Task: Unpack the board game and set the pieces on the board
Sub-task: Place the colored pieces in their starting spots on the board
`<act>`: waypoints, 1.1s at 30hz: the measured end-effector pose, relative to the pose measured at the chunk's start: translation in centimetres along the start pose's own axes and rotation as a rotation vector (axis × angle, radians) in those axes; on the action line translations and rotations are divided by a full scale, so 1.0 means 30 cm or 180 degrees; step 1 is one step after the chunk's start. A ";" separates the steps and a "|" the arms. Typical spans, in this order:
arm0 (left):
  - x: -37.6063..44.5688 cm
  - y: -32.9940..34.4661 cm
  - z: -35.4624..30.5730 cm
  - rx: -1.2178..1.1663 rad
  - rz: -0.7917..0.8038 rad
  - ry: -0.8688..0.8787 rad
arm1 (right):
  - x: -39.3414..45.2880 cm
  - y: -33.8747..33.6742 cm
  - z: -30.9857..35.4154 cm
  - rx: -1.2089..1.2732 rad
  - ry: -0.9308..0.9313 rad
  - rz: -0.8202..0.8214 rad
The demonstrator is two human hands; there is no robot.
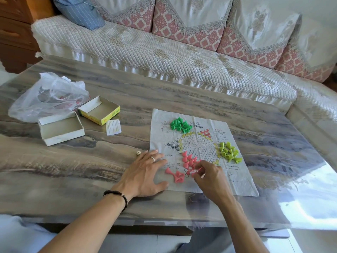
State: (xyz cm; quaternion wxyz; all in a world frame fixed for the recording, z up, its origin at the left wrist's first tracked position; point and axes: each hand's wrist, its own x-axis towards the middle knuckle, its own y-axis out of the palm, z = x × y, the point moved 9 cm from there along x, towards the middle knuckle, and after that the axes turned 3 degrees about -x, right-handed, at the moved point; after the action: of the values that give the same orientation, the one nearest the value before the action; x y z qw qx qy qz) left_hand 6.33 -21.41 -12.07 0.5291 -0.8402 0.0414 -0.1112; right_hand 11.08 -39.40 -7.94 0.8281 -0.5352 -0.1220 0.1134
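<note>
A thin paper board [200, 143] printed with a hexagon-cell star lies flat on the table. Dark green pieces [180, 125] are heaped at its far corner, and yellow-green pieces [229, 152] at its right. Pink pieces [189, 160] stand on the near star point; a few more pink pieces [175, 175] lie tipped over beside it. My right hand [209, 177] pinches a pink piece over that near point. My left hand [144, 172] rests flat, fingers spread, on the board's left edge.
An open yellow box lid [99, 110] and a white box tray [61, 130] sit at the left with a folded leaflet [113, 127] and a clear plastic bag [49, 96]. A small die [138, 153] lies near my left hand. A sofa [164, 52] runs behind the table.
</note>
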 end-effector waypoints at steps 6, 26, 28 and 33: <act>-0.001 0.003 0.001 0.0021 0.0038 -0.0013 | 0.022 -0.011 0.018 -0.0061 -0.0045 -0.0146; 0.000 0.002 0.003 0.0000 -0.0012 -0.0007 | 0.000 0.069 0.085 0.0115 -0.0644 -0.0026; -0.001 0.001 0.001 -0.0003 -0.0025 0.0004 | 0.002 0.096 0.099 0.0062 -0.0658 0.0140; -0.001 -0.001 0.000 -0.0024 -0.0052 0.0011 | 0.013 0.124 0.118 -0.0090 -0.0630 0.0275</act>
State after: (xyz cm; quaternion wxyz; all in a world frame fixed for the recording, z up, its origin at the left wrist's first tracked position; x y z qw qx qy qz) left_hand 6.29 -21.38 -12.06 0.5249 -0.8423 0.0358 -0.1168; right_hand 10.09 -34.75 -9.91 0.7987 -0.5378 -0.1816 0.1995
